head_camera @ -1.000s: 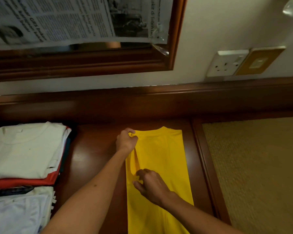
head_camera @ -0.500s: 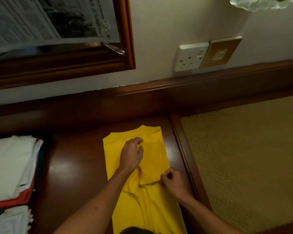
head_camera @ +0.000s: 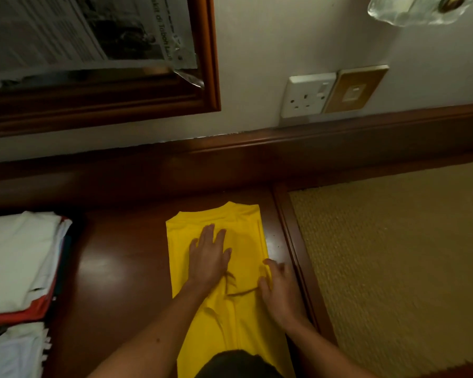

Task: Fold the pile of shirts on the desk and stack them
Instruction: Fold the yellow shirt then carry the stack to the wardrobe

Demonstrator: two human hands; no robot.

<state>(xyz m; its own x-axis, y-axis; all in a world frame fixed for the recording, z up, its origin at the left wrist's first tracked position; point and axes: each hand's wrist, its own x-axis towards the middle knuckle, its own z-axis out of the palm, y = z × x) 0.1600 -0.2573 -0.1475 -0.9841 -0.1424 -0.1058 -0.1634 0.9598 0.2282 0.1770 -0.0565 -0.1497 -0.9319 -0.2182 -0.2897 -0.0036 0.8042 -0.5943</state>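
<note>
A yellow shirt (head_camera: 246,230) lies lengthwise on the dark wooden desk (head_camera: 115,268), folded into a narrow strip with its collar toward the wall. My left hand (head_camera: 209,257) lies flat on the shirt's upper half, fingers straight and spread. My right hand (head_camera: 279,287) rests on the shirt's right edge with its fingers relaxed, beside a folded-in sleeve crease. A stack of folded shirts (head_camera: 19,257), white on top with red beneath, stands at the desk's left edge.
A woven mat (head_camera: 393,263) in a wooden frame fills the right side. The wall behind carries a framed mirror covered with newspaper (head_camera: 93,50), a socket (head_camera: 307,95) and a brass switch plate (head_camera: 355,90). More white cloth (head_camera: 11,353) lies at the lower left.
My left hand went from pinching the shirt's left edge to lying flat on its middle. My right hand carried the sleeve across to the right edge and let it go. The view shifted right.
</note>
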